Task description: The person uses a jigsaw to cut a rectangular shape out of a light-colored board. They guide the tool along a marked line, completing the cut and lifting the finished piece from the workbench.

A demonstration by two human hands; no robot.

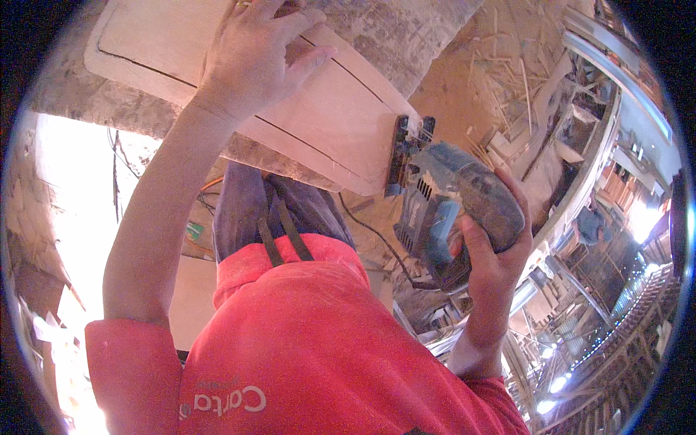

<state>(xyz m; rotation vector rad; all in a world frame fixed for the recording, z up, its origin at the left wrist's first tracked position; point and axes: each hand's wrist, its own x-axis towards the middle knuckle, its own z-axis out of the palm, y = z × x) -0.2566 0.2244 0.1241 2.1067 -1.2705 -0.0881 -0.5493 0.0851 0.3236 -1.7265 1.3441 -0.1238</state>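
Note:
A pale flat wooden board (330, 119) with rounded corners and dark lines near its long edges lies across a dusty support. My left hand (264, 54) rests on top of it, thumb stretched out to the right; the fingertips are partly cut off by the upper edge of the picture. In my right hand (500, 232) is a jigsaw (475, 185), dark with blue parts and covered in dust, gripped round its handle. The jigsaw's base plate (398, 154) stands tilted at the board's right end. Whether the blade touches the wood, I cannot tell.
The dusty slab-like support (406, 36) reaches out beyond the board. A black cord (373, 233) hangs below near my legs. Wood scraps and offcuts (507, 80) litter the ground at the right, with a long curved pale beam (591, 174) beyond. Bright light glares at the left.

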